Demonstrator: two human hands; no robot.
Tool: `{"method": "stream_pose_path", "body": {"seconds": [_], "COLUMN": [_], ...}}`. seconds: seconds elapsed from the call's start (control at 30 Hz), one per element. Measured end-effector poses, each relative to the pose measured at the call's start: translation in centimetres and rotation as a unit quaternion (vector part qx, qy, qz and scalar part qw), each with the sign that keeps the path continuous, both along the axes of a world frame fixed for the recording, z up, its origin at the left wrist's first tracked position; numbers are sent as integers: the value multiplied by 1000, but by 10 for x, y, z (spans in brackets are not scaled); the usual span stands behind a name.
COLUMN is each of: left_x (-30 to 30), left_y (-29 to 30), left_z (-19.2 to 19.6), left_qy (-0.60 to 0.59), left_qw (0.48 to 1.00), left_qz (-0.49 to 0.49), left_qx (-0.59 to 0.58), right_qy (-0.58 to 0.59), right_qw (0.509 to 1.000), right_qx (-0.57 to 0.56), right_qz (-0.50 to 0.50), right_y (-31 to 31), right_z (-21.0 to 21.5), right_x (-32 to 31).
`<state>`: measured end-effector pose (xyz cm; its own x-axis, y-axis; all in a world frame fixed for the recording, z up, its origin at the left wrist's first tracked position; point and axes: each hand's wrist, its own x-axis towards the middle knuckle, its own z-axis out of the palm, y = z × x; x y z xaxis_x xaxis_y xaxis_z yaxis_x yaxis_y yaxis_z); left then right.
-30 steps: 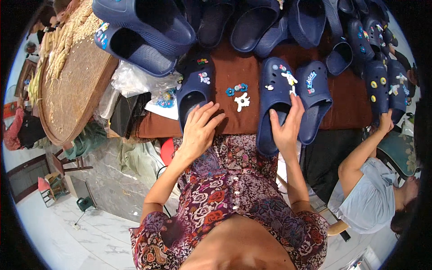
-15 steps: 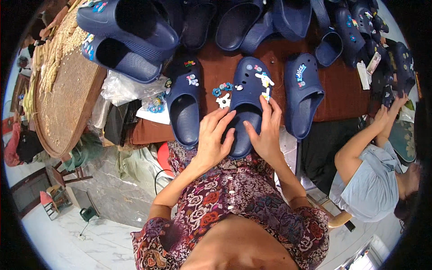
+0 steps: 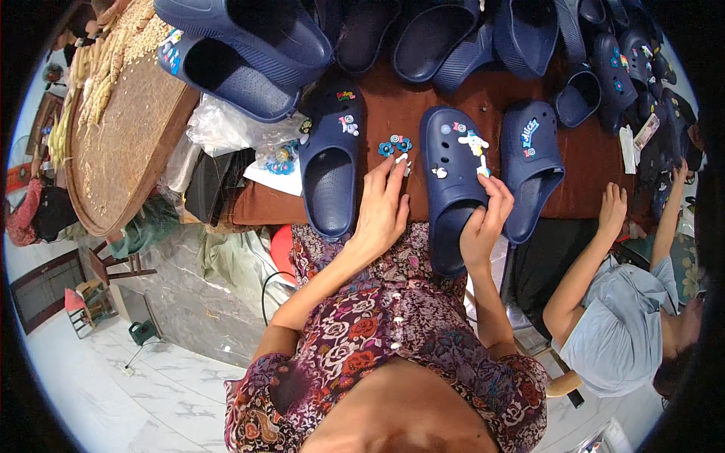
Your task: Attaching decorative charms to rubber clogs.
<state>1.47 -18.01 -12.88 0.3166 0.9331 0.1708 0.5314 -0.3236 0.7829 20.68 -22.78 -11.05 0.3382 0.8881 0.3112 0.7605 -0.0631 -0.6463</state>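
Note:
A navy clog (image 3: 445, 177) stands toe away from me, with white character charms on its upper. My right hand (image 3: 487, 219) grips the rim of its opening, thumb on the inside and fingers over the outer side near a small charm. On the brown cloth left of it lies my left hand (image 3: 381, 208), fingers stretched out and touching a white charm (image 3: 405, 164) that they partly cover. Blue flower charms (image 3: 396, 146) lie just beyond those fingertips. Another decorated navy clog (image 3: 330, 185) is at the left, and one more (image 3: 532, 170) at the right.
More navy clogs (image 3: 249, 72) crowd the far side of the brown-covered table (image 3: 393, 109). At left are a round woven tray (image 3: 124, 162) with beans and a plastic bag of charms (image 3: 278, 161). A co-worker in light blue (image 3: 615, 325) reaches toward clogs at the right.
My left hand has let go of the clog's opening and come down on the white charm. The middle clog has shifted right, close to the right-hand clog, with my right hand on it.

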Motion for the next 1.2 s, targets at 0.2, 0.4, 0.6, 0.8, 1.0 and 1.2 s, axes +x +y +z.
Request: {"method": "stream_pose_path", "body": {"seconds": [0.2,0.4,0.6,0.8,1.0,1.2], "left_x": [9,4,-1,12,14,8], "left_y": [15,25,28,16,7,-2], "left_z": [-12,8,57,54,50,48], "left_qy": [76,-7,-75,-370,-405,-410], "left_qw": [997,997,982,912,883,881], "left_qz": [-2,56,92,70,49,78], "left_qx": [29,51,147,-165,-234,-220], "right_qy": [92,155,159,68,-28,-148], "right_qw": [996,988,985,996,998,988], "right_qx": [1,-9,-7,43,28,-20], "right_qz": [-8,26,73,47,51,30], "right_y": [3,11,20,34,93,135], "right_z": [3,6,13,23,-8,-45], "right_x": [-1,-18,-35,-21,34,49]}}
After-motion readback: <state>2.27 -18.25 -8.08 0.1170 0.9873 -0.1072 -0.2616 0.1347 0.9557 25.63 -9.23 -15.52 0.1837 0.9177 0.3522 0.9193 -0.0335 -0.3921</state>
